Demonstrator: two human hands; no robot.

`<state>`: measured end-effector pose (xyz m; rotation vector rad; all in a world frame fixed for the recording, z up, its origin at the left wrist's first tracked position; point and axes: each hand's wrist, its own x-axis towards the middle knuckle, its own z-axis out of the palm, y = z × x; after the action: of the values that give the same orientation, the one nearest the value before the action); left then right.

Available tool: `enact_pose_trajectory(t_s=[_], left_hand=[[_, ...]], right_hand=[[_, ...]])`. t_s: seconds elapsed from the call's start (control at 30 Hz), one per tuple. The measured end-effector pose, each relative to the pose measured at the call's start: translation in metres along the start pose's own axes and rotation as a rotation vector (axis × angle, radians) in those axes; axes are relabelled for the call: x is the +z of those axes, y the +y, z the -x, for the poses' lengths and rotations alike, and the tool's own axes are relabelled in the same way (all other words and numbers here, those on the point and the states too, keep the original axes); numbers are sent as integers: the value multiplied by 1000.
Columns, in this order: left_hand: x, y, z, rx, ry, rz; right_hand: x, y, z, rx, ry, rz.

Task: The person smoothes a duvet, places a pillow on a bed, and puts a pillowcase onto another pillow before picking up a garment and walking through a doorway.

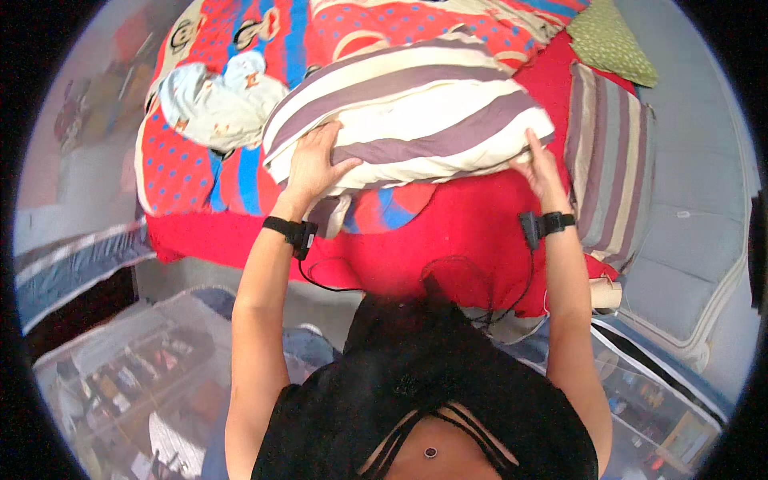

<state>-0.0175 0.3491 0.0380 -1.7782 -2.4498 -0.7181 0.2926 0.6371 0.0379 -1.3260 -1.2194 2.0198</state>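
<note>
A bulky folded piece of bedding [420,120] with cream and dark purple stripes lies across the bed in front of me. My left hand [313,163] holds its left end, the thumb stretched over the front folds and the fingertips at a crease. At the right end, my right hand [540,168] pinches the near corner, its thumb on top and the other fingers partly hidden beneath. A short striped flap hangs below the bundle by my left wrist. Both wrists carry black straps with small cabled devices.
Under the bundle are a red sheet [480,222] and a red-and-blue patterned blanket [180,180]. A pale printed cloth [210,108] lies left. Rightward are a striped pillow [609,162], a green pillow [612,45] and a grey padded panel [678,240]. Clear-topped storage boxes [138,384] flank me.
</note>
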Motion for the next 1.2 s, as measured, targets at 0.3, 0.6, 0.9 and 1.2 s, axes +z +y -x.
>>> enact_pose_trajectory(t_s=[0.3, 0.6, 0.9, 1.2], left_hand=[[43, -56, 231, -1353, -67, 640], [47, -51, 142, -1136, 585, 1600], [-12, -33, 147, -1257, 349, 1009], [-57, 7, 150, -1126, 22, 181]], right_hand=[[13, -64, -20, 76, -112, 170], [-4, -65, -32, -205, 52, 566], [-111, 23, 17, -487, 175, 1248], [-14, -1, 111, -665, 204, 1870]])
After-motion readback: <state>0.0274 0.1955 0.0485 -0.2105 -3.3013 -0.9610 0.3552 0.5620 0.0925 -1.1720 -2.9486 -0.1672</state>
